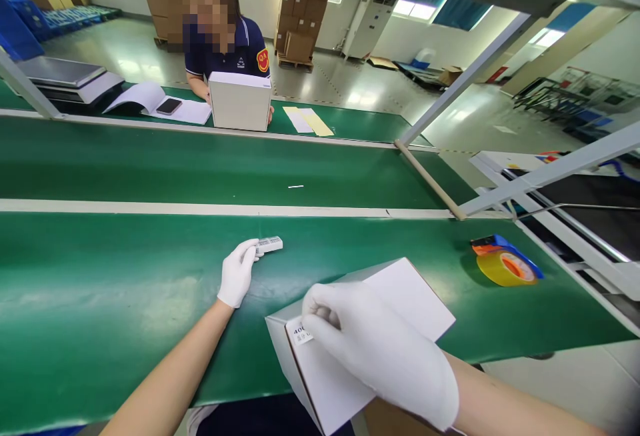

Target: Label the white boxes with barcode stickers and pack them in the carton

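My left hand, in a white glove, is closed on a small white stack of printed labels just above the green bench. A white cardboard box sits tilted at the bench's front edge, partly hidden by my right hand. At its left corner is a small white label with black print. My gloved right hand lies over the box, thumb and forefinger pinched at that label's edge; part of the label is covered.
A tape dispenser with yellow tape lies on the right. Across the bench, a person holds another white box, beside an open notebook and a phone. A white divider strip and metal frame bars cross the area.
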A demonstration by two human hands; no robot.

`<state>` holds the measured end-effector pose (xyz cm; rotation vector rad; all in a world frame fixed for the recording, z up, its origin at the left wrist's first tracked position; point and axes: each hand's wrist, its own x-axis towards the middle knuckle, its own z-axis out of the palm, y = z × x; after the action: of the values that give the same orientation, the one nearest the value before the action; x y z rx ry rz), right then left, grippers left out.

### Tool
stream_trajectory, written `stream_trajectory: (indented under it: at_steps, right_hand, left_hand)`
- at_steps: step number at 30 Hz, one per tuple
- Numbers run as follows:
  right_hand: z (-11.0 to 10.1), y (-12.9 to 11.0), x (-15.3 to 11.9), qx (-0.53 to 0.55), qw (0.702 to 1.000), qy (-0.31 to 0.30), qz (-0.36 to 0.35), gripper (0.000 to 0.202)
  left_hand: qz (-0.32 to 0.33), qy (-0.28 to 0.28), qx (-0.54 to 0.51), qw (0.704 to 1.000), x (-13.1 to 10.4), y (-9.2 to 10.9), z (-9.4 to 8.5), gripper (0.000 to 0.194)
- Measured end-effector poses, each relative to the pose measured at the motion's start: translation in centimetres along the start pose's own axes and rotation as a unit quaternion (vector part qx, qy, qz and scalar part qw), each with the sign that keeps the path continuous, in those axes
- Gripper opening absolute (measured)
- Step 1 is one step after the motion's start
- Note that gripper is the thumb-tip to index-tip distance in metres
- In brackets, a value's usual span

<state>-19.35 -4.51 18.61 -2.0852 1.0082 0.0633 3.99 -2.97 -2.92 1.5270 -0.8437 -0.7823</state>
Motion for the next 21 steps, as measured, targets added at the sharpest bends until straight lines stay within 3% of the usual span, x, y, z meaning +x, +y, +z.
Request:
stream_trajectory:
  at_steps: [5,13,21]
  right_hand:
    - [0.06,0.04,-0.04,-0.024,0.999,-0.012,0.038,0.017]
    - [0.29,0.12,0.0,-0.015,1.0,0.0,0.022,0.018]
    - [0.33,-0.15,0.09,-0.065,0.997,-0.017,0.049,0.019]
  left_hand:
    - [-0.009,0.0,0.001,1.0,0.06,0.22,0.19,0.05]
    - [-0.014,0.004,0.005,1.0,0.03,0.53,0.21,0.05]
    - [-0.013,0.002,0.004,1.0,0.03,0.41,0.2,0.05]
